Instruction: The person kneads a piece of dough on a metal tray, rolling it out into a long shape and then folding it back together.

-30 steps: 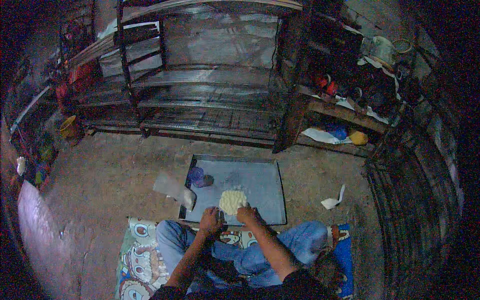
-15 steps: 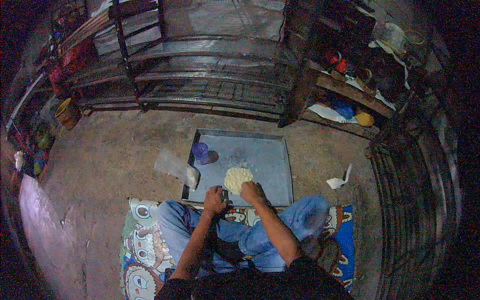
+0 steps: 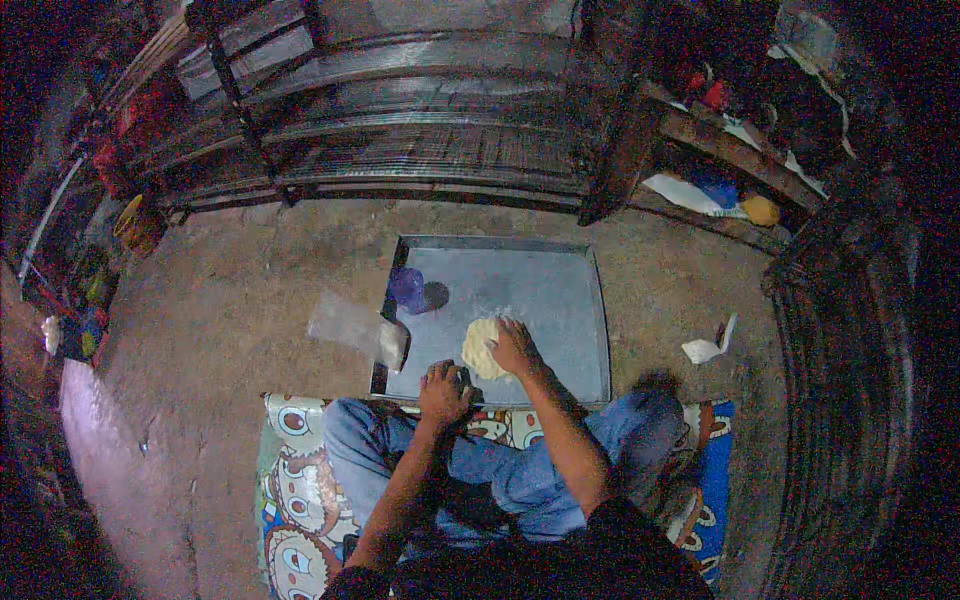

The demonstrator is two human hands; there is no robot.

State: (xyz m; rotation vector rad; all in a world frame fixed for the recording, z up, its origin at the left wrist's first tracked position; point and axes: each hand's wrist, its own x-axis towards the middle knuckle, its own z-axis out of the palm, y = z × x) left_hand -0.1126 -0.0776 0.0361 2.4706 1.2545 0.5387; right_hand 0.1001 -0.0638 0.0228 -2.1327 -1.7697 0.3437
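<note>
Right hand (image 3: 515,347) on dough (image 3: 479,350), left hand (image 3: 445,394) at tray (image 3: 535,285)

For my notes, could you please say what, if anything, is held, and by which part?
The right hand covers the right side of the dough; a grip cannot be confirmed. The left hand is at the near edge of the tray, hold unclear.

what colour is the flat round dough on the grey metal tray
Pale creamy yellow; the flat round dough shows best in the head view.

Dim | grainy | edges bowed | corners black | pale light on floor (image 3: 115,450), left
</note>
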